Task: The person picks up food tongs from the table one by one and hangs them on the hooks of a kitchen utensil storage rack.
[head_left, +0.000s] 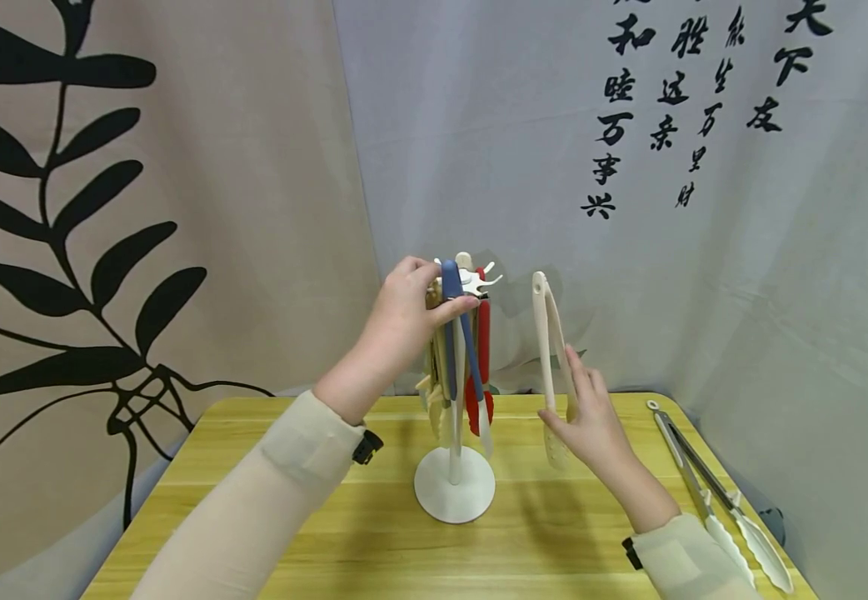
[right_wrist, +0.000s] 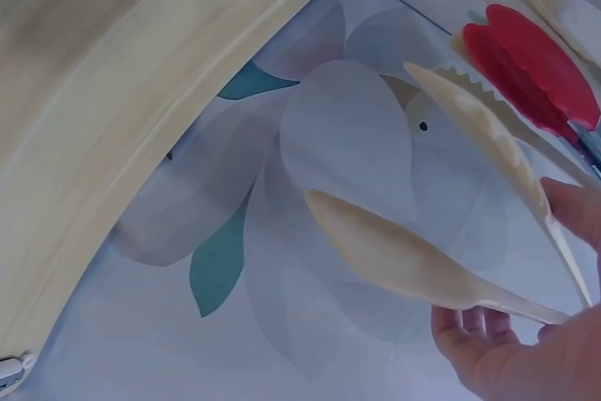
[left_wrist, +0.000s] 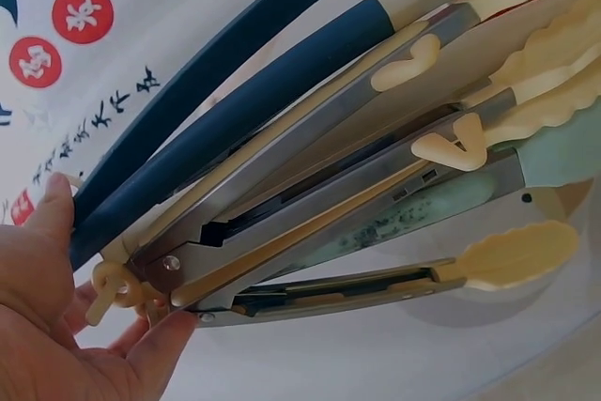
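Note:
My left hand (head_left: 404,304) is at the top of a white stand (head_left: 455,487), its fingers and thumb around the hinge end of blue-handled tongs (head_left: 451,283). In the left wrist view, those blue tongs (left_wrist: 272,119) lie beside metal tongs with cream tips (left_wrist: 521,255). Red tongs (head_left: 483,350) hang on the stand's right side. My right hand (head_left: 591,412) grips cream tongs (head_left: 542,333), thumb on one arm and fingers on the other. They are upright, hinge end up; in the right wrist view their tips (right_wrist: 385,251) are spread apart.
Metal tongs with white tips (head_left: 719,500) lie along the right edge of the wooden table (head_left: 291,500). Behind the table hangs a cloth (head_left: 479,125) with printed leaves and writing.

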Demonstrator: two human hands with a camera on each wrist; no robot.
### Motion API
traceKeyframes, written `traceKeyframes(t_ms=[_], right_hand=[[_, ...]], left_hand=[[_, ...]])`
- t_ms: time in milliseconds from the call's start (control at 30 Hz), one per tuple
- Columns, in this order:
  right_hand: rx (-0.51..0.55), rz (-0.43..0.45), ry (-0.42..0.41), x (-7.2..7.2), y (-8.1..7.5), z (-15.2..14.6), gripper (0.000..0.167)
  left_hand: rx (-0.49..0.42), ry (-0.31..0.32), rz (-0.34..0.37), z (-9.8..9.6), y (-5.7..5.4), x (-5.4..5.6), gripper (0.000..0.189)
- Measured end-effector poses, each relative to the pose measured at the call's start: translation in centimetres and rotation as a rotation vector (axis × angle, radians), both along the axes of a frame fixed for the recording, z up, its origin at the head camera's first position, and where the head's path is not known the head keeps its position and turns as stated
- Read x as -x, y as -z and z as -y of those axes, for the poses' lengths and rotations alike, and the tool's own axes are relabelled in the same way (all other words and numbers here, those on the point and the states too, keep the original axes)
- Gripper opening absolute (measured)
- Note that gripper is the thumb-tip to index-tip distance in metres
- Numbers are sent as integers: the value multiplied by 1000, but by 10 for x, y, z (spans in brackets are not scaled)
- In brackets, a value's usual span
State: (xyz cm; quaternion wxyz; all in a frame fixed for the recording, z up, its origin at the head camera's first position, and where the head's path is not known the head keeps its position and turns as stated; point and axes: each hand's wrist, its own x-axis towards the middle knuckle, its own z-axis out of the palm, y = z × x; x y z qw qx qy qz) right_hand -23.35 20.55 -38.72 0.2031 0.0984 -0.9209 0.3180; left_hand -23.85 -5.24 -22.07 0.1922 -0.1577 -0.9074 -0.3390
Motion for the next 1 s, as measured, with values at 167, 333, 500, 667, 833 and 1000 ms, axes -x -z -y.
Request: traceKeyframes(t_ms=[167,333,500,667,833,1000], right_hand=[[3,-15,-5,0,-3,5,105],[13,-24,-19,-1,-7,8,106],[10,-38,-28,-1,-10,11,106],[9,-35,-32,-2,-11,12,106],[8,-37,-31,-2,-12,12,106],[3,-39,-35,-2,-11,12,105]], left_hand=[[18,6,-8,0,0,1,48],[20,40,5,2,-1,2,55],[16,64,5,5,0,4,59],[20,89,44,9,-2,5,62],[38,143,114,16,-8,7,66],[38,203,138,21,-11,8,58]])
